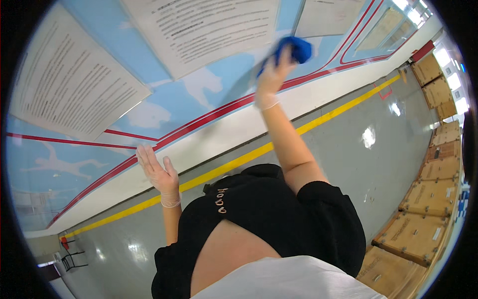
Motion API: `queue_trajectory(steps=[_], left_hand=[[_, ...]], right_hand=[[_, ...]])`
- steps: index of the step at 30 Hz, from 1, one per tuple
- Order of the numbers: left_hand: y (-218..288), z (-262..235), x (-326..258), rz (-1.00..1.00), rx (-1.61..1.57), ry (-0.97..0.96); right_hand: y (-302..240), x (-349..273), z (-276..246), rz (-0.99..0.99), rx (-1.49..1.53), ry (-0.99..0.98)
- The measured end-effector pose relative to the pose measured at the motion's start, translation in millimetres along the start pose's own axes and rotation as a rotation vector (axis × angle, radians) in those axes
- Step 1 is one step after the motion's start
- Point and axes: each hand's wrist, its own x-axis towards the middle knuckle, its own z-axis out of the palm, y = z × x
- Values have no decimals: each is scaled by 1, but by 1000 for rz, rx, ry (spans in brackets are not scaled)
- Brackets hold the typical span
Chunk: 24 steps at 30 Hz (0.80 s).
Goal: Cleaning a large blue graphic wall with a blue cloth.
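A blue cloth [300,50] is gripped in my right hand [273,79], which reaches up and to the right against a light-blue wall board [204,92] with red stripes. The hand and cloth are slightly blurred. My left hand [157,169] is raised near the board's lower red border, fingers stretched out, with nothing in it; whether it touches the board I cannot tell. Both hands wear thin clear gloves. Printed sheets [204,35] are fixed on the board, one large sheet [74,79] at the left and another [328,17] just above the cloth.
Below the board runs a white wall strip [219,134], then a grey floor [353,134] with a yellow line [338,113] along the wall. Several wooden crates [428,194] stand in a row at the right. A dark chair [73,260] stands at the far lower left.
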Motion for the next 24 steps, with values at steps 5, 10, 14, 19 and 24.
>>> queue_trajectory(steps=[5,10,14,19,24], left_hand=[[-24,-11,10,43,-4,-20],[-41,-26,4,35,42,-56],[-48,-38,-9,-12,68,-69],[-51,-48,-18,-32,141,-50],[-35,-40,-15,-63,146,-56]], right_hand=[[-55,-135,16,-236,54,-466],[-87,-221,33,-338,100,-961],[-122,-267,29,-607,381,-1199],[-132,-262,47,-955,275,-1155],[-72,-210,49,-1035,189,-1019]])
